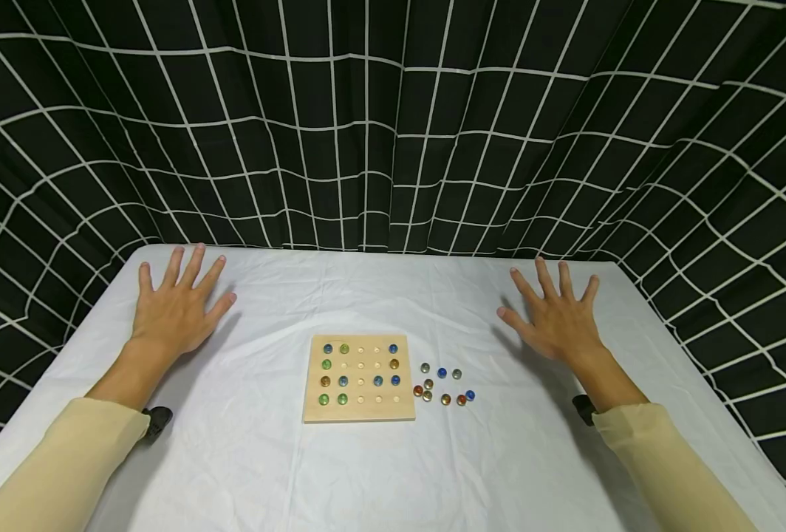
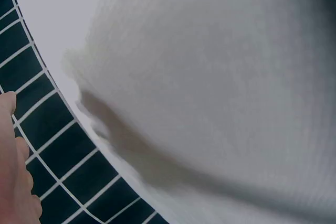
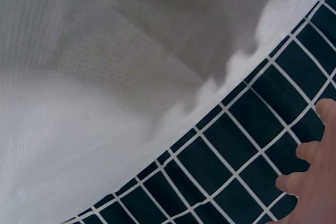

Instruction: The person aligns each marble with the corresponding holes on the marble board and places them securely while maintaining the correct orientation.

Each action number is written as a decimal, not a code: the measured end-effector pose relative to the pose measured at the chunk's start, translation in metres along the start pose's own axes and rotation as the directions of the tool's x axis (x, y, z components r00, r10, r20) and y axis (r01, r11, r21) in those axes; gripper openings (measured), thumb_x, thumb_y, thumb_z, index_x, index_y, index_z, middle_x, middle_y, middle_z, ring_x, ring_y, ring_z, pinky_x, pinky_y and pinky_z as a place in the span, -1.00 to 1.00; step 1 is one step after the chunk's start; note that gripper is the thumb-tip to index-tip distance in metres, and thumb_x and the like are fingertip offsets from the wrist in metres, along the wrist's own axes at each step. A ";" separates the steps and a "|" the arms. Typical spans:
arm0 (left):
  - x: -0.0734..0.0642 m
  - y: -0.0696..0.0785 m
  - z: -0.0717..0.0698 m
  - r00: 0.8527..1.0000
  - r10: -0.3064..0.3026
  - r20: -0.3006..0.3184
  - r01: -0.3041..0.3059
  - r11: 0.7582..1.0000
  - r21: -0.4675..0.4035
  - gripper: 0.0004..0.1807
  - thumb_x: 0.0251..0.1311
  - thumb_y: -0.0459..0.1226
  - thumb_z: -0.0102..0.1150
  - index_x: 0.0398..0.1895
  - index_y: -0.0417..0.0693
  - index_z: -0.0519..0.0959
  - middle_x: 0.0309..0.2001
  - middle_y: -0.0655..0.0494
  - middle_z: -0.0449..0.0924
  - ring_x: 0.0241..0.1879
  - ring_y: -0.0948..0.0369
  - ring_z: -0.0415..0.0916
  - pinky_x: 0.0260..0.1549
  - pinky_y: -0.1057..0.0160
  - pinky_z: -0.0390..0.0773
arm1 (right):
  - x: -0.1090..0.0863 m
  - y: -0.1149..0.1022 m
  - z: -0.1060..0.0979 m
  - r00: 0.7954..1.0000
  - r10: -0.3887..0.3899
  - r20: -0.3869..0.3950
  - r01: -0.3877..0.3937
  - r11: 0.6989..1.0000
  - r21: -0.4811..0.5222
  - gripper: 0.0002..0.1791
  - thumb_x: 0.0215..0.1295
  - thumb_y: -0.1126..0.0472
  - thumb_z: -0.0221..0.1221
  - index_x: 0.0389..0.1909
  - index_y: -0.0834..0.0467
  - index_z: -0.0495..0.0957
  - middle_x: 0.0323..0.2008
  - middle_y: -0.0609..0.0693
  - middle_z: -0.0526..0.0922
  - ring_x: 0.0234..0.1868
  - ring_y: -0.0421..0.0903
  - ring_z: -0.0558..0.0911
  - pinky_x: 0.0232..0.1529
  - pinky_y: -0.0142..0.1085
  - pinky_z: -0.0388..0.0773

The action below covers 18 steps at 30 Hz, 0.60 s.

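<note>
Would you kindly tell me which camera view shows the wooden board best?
The head view: the wooden board appears whole and unobstructed there, with marbles on it. Neither wrist view shows it: both have only white cloth, dark curtain and part of the left hand or right hand respectively.

Through my remote feed I recorded the board (image 1: 361,411) as wood, smooth and matt. The round pieces (image 1: 446,400) appeared to be glass, with a high gloss. I found the tablecloth (image 1: 253,473) to be matt woven fabric, visibly creased. The curtain (image 1: 346,92) also read as cloth, dull and rippled. I noted matt fabric sleeves (image 1: 60,465) and wrist units (image 1: 159,423) of plastic-looking finish
</note>
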State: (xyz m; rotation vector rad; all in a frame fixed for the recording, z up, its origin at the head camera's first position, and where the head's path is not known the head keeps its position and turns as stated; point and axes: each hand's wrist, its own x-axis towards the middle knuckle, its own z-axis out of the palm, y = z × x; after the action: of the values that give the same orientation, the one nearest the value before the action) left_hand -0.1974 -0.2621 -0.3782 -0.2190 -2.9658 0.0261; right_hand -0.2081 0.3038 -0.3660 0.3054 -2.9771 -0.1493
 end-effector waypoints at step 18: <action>-0.009 0.040 -0.007 0.975 0.212 0.066 -0.209 0.976 -0.056 -0.21 0.45 0.27 -0.31 0.60 0.10 0.05 0.60 -0.06 -0.18 0.55 -0.13 -0.25 0.33 -0.42 -0.27 | -0.022 -0.026 -0.005 0.974 -0.220 -0.056 0.227 0.941 0.249 -0.26 0.46 -0.26 0.00 0.53 -0.01 0.18 0.48 0.16 0.24 0.47 0.23 0.19 0.29 0.47 -0.18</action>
State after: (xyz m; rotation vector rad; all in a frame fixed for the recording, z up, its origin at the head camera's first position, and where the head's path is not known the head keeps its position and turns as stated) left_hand -0.1820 -0.2236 -0.3735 -0.5499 -3.0022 -0.0120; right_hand -0.1809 0.2829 -0.3666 0.6711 -2.9251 0.2145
